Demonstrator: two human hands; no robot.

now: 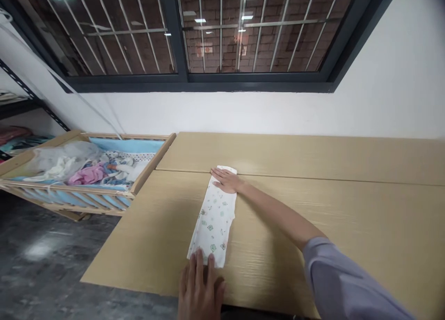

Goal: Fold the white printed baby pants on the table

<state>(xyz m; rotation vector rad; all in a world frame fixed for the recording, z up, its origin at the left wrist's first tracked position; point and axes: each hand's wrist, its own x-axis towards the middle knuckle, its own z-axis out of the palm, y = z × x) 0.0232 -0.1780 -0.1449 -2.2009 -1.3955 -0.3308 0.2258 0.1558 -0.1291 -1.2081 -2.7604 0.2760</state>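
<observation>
Lavender sleeve (347,283) nearest me, my left hand (200,285) rests open with its fingers (200,264) spread on the near end of the folded white printed baby garment (213,218), pinching nothing. My right hand (226,180) lies flat on the far end, so both press the long strip straight against the wood-grain tabletop (156,227). Beyond, a wooden crib (69,189) carries heaped clothes (86,165).

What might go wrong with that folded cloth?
The folded white cloth is narrow, so it might spring open or shift if the right hand or left hand lifts. Its far end crosses the seam between the wooden tabletops, where it might snag. Its near end lies close to the table edge, so it might slip off.
</observation>
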